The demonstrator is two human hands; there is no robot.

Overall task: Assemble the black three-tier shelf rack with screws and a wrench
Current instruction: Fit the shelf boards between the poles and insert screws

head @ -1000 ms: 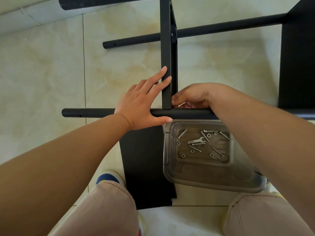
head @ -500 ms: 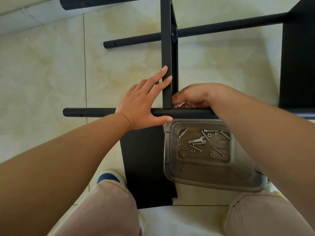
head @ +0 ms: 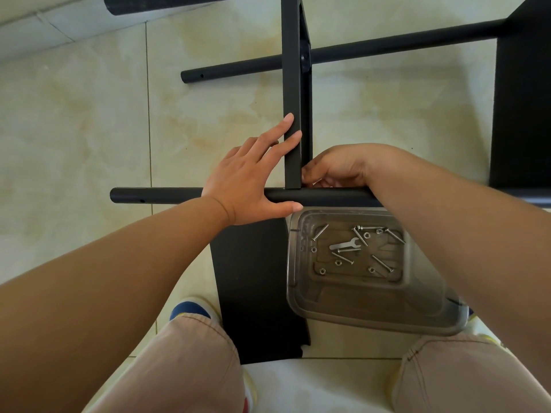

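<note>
Black rack frame [head: 293, 93] on tiles; wrench [head: 346, 243], screws [head: 381, 263] in tray.

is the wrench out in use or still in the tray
In the tray: the wrench lies among screws in the clear tray; neither hand holds it.

Barely any change over the last second. Left hand [head: 249, 180] has its fingers spread a touch wider on the upright shelf panel [head: 292, 114]; thumb now lies along the near black tube [head: 158, 195]. Right hand [head: 337, 166] has shifted its fingers slightly at the panel–tube joint; what they pinch is hidden. View drifted slightly.
</note>
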